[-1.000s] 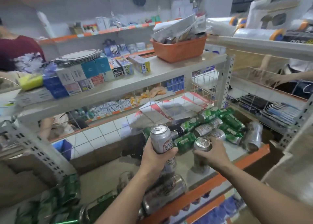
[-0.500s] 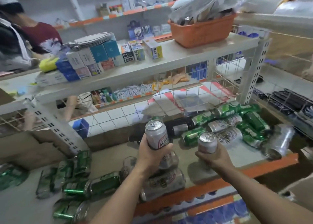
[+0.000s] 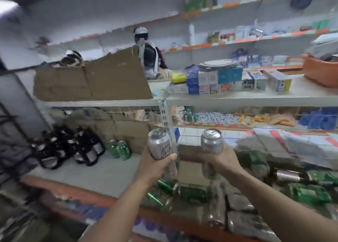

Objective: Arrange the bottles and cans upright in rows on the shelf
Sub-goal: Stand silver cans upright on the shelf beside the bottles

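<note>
Left hand grips a silver can upright, fingers wrapped round its lower half, lifted above the shelf and right in front of the perforated post. Right hand grips a second silver can the same way, upright, pull tab up, in the air just beside the first with a gap between them. More silver shows below each fist; cannot tell if that is the same can or another one. On the shelf at left, a cluster of dark bottles stands near the back, blurred, count unclear. Just right of them 2 upright green cans stand side by side, touching. Under and right of the hands, toppled green cans mix with fallen silver cans in a loose pile, plus 1 lying dark bottle. The level above carries cardboard boxes, small packs with a stack of plates on top, and an orange basket at far right. A person stands behind the rack.
</note>
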The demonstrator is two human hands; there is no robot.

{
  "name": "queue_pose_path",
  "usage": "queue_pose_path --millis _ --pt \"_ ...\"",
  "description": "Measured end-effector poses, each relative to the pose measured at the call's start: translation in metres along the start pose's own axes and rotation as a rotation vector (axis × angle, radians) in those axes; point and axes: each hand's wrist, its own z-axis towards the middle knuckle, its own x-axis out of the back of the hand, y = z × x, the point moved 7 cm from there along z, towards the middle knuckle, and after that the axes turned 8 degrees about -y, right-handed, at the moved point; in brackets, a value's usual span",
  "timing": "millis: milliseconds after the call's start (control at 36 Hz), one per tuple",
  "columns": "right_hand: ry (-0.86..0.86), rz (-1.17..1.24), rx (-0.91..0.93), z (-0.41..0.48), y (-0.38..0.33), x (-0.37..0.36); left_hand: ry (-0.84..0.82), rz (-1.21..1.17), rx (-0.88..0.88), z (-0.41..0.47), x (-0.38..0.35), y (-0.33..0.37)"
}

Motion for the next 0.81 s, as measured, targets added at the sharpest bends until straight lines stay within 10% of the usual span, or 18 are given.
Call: queue_pose_path --millis 361,806 --pt "-0.189 0.090 0.017 -0.009 -0.025 -0.265 0.217 0.023 0.030 -0.047 0.247 -0.090" --pt "-0.013 0.069 -0.031 0.062 0.000 -0.265 0.065 -0.043 0.097 0.057 0.241 -0.150"
